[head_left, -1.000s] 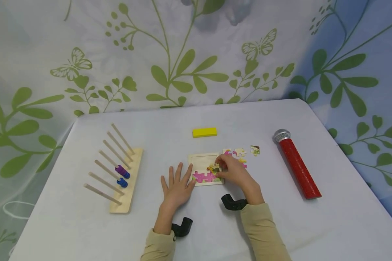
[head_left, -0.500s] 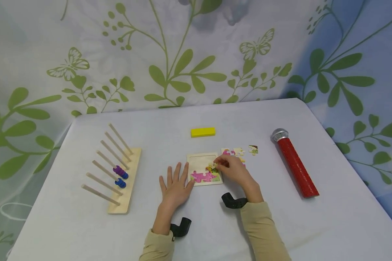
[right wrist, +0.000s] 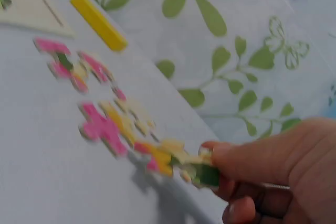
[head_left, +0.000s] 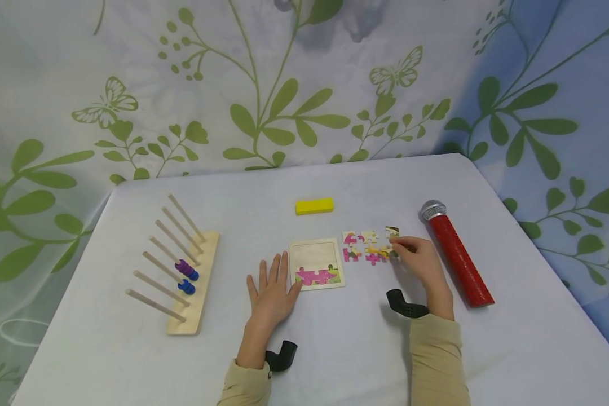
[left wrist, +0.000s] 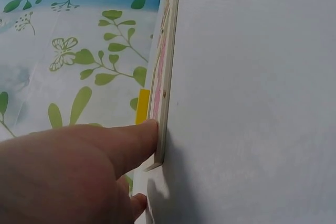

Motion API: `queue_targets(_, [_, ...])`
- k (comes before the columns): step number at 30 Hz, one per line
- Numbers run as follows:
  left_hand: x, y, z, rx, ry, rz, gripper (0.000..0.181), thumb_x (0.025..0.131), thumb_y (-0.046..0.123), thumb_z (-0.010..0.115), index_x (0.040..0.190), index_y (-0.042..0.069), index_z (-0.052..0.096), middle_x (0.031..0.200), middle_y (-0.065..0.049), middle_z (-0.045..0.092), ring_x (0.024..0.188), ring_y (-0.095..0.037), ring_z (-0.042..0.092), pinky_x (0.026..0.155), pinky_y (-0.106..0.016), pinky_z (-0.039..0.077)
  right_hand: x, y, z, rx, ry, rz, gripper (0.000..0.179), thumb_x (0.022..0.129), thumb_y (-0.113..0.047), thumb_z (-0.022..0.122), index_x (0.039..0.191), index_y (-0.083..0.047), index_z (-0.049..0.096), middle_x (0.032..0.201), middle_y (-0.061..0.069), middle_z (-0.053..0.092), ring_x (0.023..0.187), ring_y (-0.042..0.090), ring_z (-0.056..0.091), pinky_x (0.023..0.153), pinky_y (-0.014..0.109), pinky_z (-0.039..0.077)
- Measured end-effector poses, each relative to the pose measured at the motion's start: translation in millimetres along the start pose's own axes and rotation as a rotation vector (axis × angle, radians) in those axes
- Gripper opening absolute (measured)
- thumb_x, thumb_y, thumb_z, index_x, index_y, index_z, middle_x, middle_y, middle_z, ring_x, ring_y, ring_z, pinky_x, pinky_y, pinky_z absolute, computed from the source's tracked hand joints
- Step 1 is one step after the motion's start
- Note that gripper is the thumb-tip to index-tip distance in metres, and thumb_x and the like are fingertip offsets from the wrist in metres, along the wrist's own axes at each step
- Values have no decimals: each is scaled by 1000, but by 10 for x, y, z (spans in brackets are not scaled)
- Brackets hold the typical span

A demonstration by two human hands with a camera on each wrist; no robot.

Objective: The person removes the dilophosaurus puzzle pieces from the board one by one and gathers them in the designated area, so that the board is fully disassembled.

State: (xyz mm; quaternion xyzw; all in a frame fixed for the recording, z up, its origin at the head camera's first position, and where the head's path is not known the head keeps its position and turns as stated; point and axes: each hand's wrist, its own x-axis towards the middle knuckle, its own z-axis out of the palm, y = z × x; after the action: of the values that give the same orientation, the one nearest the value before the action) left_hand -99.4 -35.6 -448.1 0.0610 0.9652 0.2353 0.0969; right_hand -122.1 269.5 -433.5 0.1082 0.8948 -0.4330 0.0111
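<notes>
In the head view a wooden puzzle tray (head_left: 316, 248) holds joined pink and green pieces (head_left: 318, 276) along its near edge. My left hand (head_left: 272, 296) lies flat with fingers spread at its left side. In the left wrist view the thumb (left wrist: 131, 145) touches the tray's edge (left wrist: 167, 87). My right hand (head_left: 422, 262) is right of the tray. Between thumb and finger it pinches a jigsaw piece (right wrist: 202, 174) with green and yellow on it. Several loose jigsaw pieces (right wrist: 100, 127) lie beside it on the table.
A yellow block (head_left: 314, 206) lies behind the tray. On the right is a red microphone (head_left: 459, 256) with a silver head. A wooden peg stand (head_left: 203, 282) with blue and purple beads (head_left: 185, 267) stands on the left. Patterned fabric hangs behind the white table (head_left: 335, 361).
My right hand has moved right, from the tray to the loose pieces. The yellow and green piece it held over the tray has gone along with it. The left hand stays in place.
</notes>
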Motion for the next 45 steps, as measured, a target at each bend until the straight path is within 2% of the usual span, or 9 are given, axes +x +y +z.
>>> queue_targets(4, [-6,-25,24,4,21,-9,74,90,40,50,146,13,11,149,-8,16,135,-34,0,100,-58,-7,-40,108,-67,-44,3,76,37,94,-26,49,119,-1,57,115,21,54,96,30,47,75,33,43])
queue_targets(11, [5,-19,23,7,6,-6,74,90,41,49,146,11,11,150,-8,15,135,-33,-3,101,-57,-9,-44,4,-50,-98,42,69,37,94,-24,48,121,0,54,111,22,53,98,33,47,79,41,43])
queue_targets(15, [10,-3,8,12,1,14,73,91,41,48,146,10,12,150,-9,14,135,-33,-3,101,-58,-8,-18,-180,79,-115,53,-18,33,92,-20,50,118,0,57,102,19,55,90,31,51,72,38,44])
queue_targets(17, [12,1,-4,13,-2,17,73,91,41,48,146,9,11,150,-9,13,135,-33,-3,101,-58,-8,-12,-323,227,-108,18,-93,31,91,-19,53,116,-1,58,98,16,57,84,28,53,66,34,45])
queue_targets(24, [1,-3,-46,-21,-5,49,79,89,45,51,146,8,9,149,-10,16,135,-34,0,101,-57,-7,-132,-798,862,-131,-305,-399,38,85,-15,63,120,-3,57,90,6,58,72,15,51,62,26,43])
queue_targets(27, [-3,-7,-50,-39,-9,70,82,87,46,53,146,8,10,149,-10,16,135,-35,1,101,-58,-7,-211,-894,1022,-195,-379,-420,46,81,-13,68,124,-3,55,87,4,54,71,14,47,63,25,43])
queue_targets(30, [3,-15,-41,-42,-12,71,84,86,46,55,146,10,9,149,-10,16,135,-34,0,100,-58,-7,-256,-928,1100,-255,-378,-401,47,77,-13,72,121,-7,58,87,2,52,74,13,46,66,24,43])
queue_targets(37, [9,-41,-35,-5,-18,66,82,85,47,55,147,16,10,150,-6,12,135,-34,-2,100,-59,-7,-262,-925,1152,-259,-363,-426,35,75,-10,74,108,-10,62,89,3,53,76,15,48,70,27,45])
queue_targets(45, [-24,-66,-60,27,-33,75,72,86,48,53,144,17,25,150,-9,12,135,-37,-1,99,-61,-5,-256,-937,1182,-252,-374,-503,37,73,-7,75,105,-9,55,91,3,54,82,17,51,79,32,46])
